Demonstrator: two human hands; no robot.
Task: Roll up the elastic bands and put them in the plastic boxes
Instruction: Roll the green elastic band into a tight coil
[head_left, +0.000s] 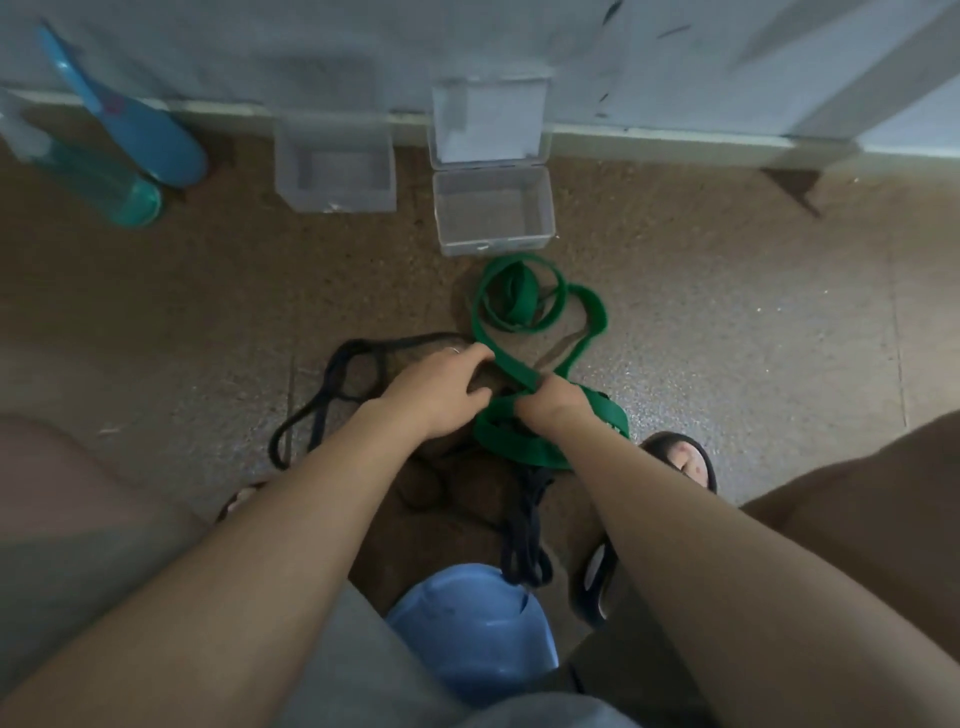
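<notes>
- Head view: left hand (436, 387) and right hand (548, 410), fingers curled, both grip the green elastic band (524, 447) on the floor (727, 312).
- Two open plastic boxes (493, 218) stand by the wall.

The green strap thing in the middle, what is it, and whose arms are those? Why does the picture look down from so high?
The camera sits on a person's head, so you see their own arms and knees from above. There is no machine here, only two bare hands. The left hand and the right hand both grip a long green elastic band, which trails in loops across the brown floor. A dark elastic band lies tangled beside and beneath the arms. By the wall stand two clear plastic boxes, the left box and the right box with its lid up. Both look empty. The bands should end up rolled inside them.
</notes>
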